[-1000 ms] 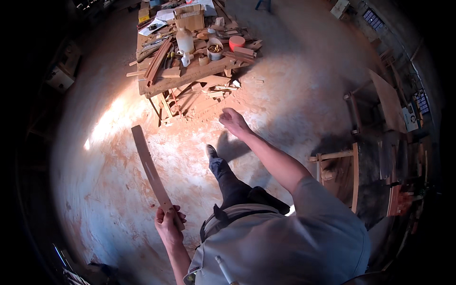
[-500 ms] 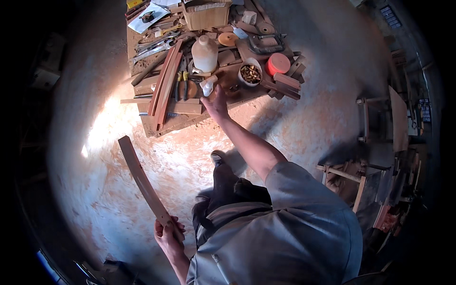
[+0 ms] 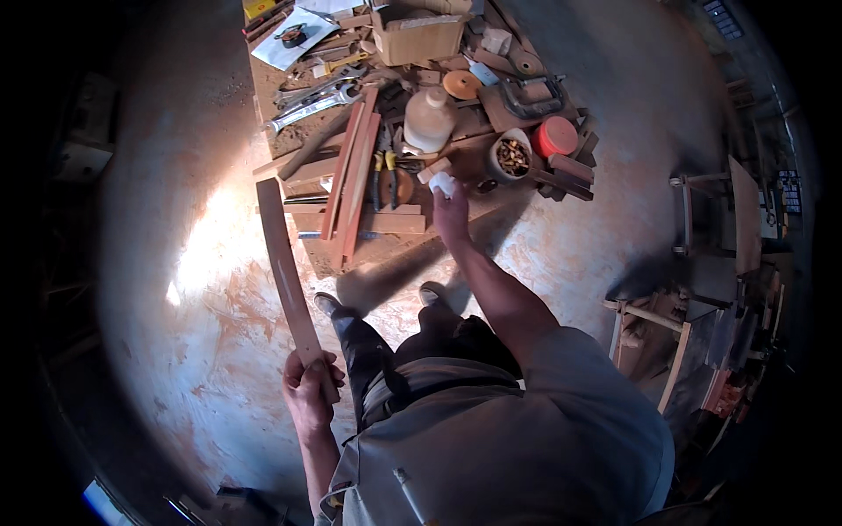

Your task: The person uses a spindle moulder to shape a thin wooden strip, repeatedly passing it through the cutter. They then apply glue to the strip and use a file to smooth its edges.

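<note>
My left hand [image 3: 309,393] is closed round the lower end of a long, slightly curved wooden strip [image 3: 288,263], which slants up and away over the floor. At the near edge of the workbench [image 3: 390,259], my right hand [image 3: 451,215] has its fingers round a small white bottle [image 3: 443,183]; the palm hides part of it. Just beyond the bottle lies a small wood block [image 3: 433,170]. Pliers [image 3: 383,171] with yellow and black handles lie left of it, and a large whitish jug [image 3: 429,121] stands behind.
Long reddish wood strips [image 3: 355,175] jut past the bench's near edge. A white tub [image 3: 510,156] of small wooden pieces and a red-lidded container [image 3: 556,137] stand at the right. Farther back are wrenches [image 3: 316,105], a clamp [image 3: 531,96] and a cardboard box [image 3: 419,37]. Wooden frames [image 3: 651,317] stand at right.
My right hand has come onto the small white bottle and closed round it. I have stepped nearer the bench. The curved strip in my left hand has swung more upright.
</note>
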Demonstrator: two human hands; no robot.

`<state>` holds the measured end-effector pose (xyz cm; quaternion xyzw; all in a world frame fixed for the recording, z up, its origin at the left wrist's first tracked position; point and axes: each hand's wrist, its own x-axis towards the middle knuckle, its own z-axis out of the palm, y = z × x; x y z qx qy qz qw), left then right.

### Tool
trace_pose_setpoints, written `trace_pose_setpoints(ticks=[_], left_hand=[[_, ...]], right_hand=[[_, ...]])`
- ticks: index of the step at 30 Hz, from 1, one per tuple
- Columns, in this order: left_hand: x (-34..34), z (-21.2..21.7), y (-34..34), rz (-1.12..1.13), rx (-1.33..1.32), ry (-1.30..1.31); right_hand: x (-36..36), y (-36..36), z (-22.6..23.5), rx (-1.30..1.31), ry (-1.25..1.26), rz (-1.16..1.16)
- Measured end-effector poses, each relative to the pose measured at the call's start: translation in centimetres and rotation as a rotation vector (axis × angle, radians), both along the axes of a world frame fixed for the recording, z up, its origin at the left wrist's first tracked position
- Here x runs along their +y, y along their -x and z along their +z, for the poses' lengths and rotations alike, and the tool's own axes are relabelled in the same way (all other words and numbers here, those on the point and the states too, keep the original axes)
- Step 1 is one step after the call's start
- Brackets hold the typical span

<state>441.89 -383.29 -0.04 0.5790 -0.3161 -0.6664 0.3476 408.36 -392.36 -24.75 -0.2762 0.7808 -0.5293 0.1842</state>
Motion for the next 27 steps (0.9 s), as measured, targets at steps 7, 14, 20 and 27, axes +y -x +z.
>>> trace_pose_setpoints(ticks=[7,14,20,27], left_hand=[[-10.8,-0.9,-6.3,-0.159,0.014,0.060],[-19.3,-1.1,-11.4,-0.288,0.162,0.029],[-23.1,-1.2,-14.5,-0.325,0.254,-0.050],[-24.3,-2.5,-15.7,-0.275,0.313,-0.069]], right_hand=[[2.6,-8.1,14.1,-0.522,0.080,0.327],[-1.1,-20.2,22.7,-0.797,0.030,0.541],[-5.6,-26.2,25.3,-0.603,-0.245,0.724],[-9.2,-27.9,25.8,-0.306,-0.320,0.856]])
